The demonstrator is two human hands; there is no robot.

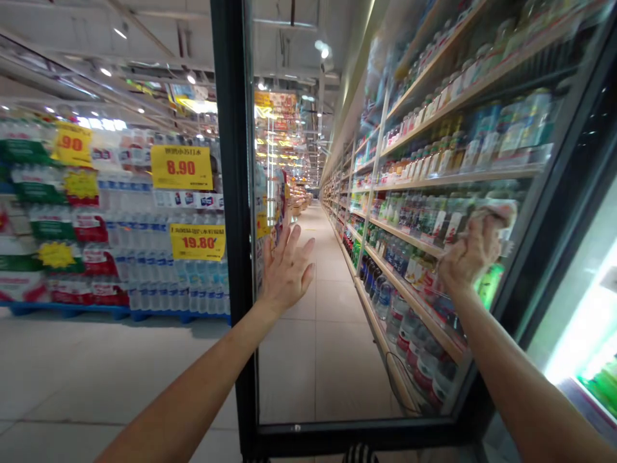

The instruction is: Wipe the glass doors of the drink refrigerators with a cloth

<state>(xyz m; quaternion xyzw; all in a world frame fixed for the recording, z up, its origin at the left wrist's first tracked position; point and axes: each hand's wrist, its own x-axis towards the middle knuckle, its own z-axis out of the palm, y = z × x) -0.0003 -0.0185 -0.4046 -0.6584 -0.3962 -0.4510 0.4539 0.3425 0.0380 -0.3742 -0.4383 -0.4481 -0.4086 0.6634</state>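
A black-framed glass cooler door (234,212) stands swung open in front of me. My left hand (288,270) rests flat on the glass near the door's left edge, fingers stretched out and apart. My right hand (471,252) is closed on a pale crumpled cloth (496,215) and presses it against the glass on the right side of the door. Through and in the glass I see shelves of bottled drinks (424,212).
Stacked packs of bottled water (144,257) with yellow price signs (181,167) stand on blue pallets at the left. A long tiled aisle (318,283) runs ahead. The lit cooler interior (588,328) is at the far right.
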